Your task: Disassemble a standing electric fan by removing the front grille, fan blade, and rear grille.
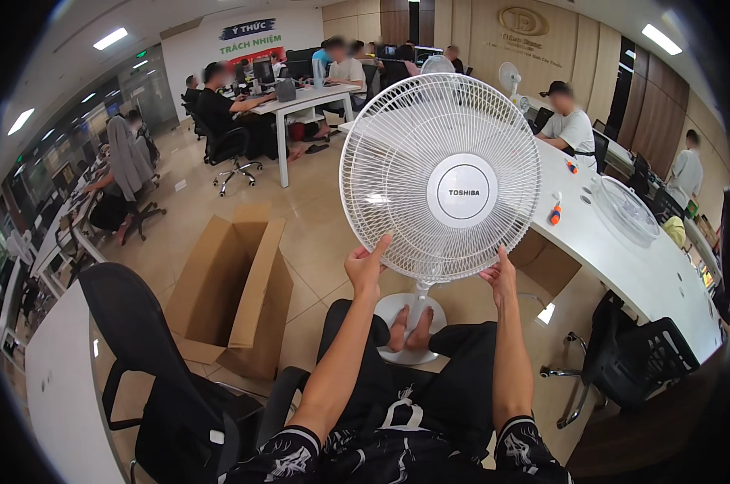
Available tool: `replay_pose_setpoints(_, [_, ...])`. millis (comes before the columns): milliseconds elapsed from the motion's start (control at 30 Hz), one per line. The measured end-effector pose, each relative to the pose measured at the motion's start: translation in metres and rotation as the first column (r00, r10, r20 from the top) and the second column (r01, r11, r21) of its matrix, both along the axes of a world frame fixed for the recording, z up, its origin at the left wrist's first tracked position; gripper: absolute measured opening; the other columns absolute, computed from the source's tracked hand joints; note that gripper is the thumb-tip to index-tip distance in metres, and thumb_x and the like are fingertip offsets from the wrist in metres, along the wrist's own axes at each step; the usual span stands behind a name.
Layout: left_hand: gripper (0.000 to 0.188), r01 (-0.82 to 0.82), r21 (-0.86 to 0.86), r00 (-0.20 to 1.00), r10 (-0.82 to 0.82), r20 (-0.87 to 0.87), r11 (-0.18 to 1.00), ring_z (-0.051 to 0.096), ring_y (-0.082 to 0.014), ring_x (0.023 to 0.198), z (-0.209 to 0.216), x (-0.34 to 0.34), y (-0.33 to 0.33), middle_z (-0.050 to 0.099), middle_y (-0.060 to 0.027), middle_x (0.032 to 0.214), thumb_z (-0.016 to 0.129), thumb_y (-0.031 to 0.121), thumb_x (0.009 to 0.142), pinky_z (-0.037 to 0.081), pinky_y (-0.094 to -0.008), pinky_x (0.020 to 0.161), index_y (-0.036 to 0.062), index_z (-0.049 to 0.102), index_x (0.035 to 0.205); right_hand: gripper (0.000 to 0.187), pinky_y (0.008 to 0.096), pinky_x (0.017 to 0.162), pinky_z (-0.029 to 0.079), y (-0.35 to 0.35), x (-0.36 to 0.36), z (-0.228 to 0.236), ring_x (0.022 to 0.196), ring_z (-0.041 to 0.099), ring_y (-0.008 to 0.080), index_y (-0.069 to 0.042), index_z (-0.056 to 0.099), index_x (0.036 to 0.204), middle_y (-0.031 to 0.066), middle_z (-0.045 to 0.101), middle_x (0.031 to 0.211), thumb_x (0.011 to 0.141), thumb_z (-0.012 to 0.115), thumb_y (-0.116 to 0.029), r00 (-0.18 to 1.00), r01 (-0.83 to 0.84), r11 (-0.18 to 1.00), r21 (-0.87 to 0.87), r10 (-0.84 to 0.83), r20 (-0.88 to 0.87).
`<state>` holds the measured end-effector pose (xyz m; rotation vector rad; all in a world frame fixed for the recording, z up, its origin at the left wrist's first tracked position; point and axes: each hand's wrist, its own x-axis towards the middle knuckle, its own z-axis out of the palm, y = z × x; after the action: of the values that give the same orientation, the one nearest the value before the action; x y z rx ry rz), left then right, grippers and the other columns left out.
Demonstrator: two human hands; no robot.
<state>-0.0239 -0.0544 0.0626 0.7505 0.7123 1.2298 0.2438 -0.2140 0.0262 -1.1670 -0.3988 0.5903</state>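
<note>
A white stand fan rises in front of me, its round wire grille (462, 190) facing me with a plain disc at the centre. My left hand (367, 264) grips the lower left of the grille's rim, thumb upward on the wires. At the lower right of the same rim, my right hand (500, 276) holds on with its thumb raised and fingers curled behind. Below the grille, a white pole (418, 302) runs down to a round white base (394, 305) on the floor. Both my bare feet rest on that base. The wires and glare blur what lies inside the grille.
An open cardboard box (260, 298) stands left of the fan. On the white desk (579, 222) at right lie two orange-and-blue screwdrivers (554, 214) and a round clear-and-white part (629, 208). Black office chairs (635, 355) flank me. Several people sit at desks farther back.
</note>
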Motion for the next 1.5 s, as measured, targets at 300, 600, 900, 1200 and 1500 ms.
replay_pose_setpoints(300, [0.051,-0.06,0.022,0.998,0.06,-0.019,0.998,0.069,-0.0205,0.08,-0.002,0.007,-0.001,0.067,-0.0149,0.098,0.088,0.018,0.071,0.06,-0.0341,0.066,-0.0067,0.059,0.104,0.069,0.0303,0.075,0.044,0.012,0.011,-0.011,0.085,0.055,0.0167,-0.01,0.058,0.121,0.0037,0.061,0.101,0.081,0.066,-0.066,0.99,-0.111,0.993,0.036,0.114,-0.085])
replay_pose_setpoints(600, [0.059,0.004,0.019,1.0,-0.004,-0.013,1.0,0.069,-0.0201,0.079,0.0,-0.004,0.001,0.066,-0.0165,0.097,0.091,0.019,0.067,0.059,-0.0313,0.062,-0.007,0.054,0.105,0.049,0.024,0.059,0.039,0.004,-0.011,-0.003,0.066,0.05,0.0081,-0.013,0.062,0.109,-0.0051,0.059,0.077,0.087,0.065,-0.057,0.995,-0.039,0.994,0.106,0.048,-0.084])
replay_pose_setpoints(900, [0.055,0.012,0.014,0.997,-0.011,-0.08,1.0,0.068,-0.0206,0.08,-0.002,-0.004,0.001,0.067,-0.0136,0.098,0.088,0.025,0.071,0.058,-0.0353,0.065,-0.0045,0.058,0.106,0.045,0.0216,0.054,0.039,-0.003,-0.014,-0.009,0.065,0.052,0.0064,-0.011,0.062,0.109,-0.004,0.063,0.081,0.088,0.066,-0.052,0.999,0.034,0.994,0.106,-0.031,-0.03])
replay_pose_setpoints(1200, [0.052,-0.005,0.022,0.999,0.004,0.036,1.0,0.064,-0.0171,0.087,-0.037,0.018,0.028,0.064,-0.0068,0.101,0.086,0.03,0.075,0.055,-0.0331,0.074,0.0019,0.057,0.108,0.042,0.0239,0.065,0.045,0.018,-0.019,-0.015,0.077,0.058,0.0092,-0.013,0.057,0.111,-0.0012,0.063,0.096,0.089,0.066,-0.048,0.998,0.058,0.99,0.126,-0.053,-0.043])
replay_pose_setpoints(1500, [0.067,0.193,-0.094,0.976,-0.181,0.123,0.977,0.057,-0.0218,0.099,-0.069,0.036,0.033,0.058,-0.0084,0.111,0.077,0.051,0.079,0.049,-0.0381,0.087,0.0027,0.053,0.119,0.042,0.0269,0.066,0.053,0.029,-0.034,-0.022,0.075,0.061,0.0108,-0.01,0.051,0.098,0.0025,0.062,0.089,0.084,0.076,-0.041,0.967,0.226,0.943,0.243,-0.187,-0.175])
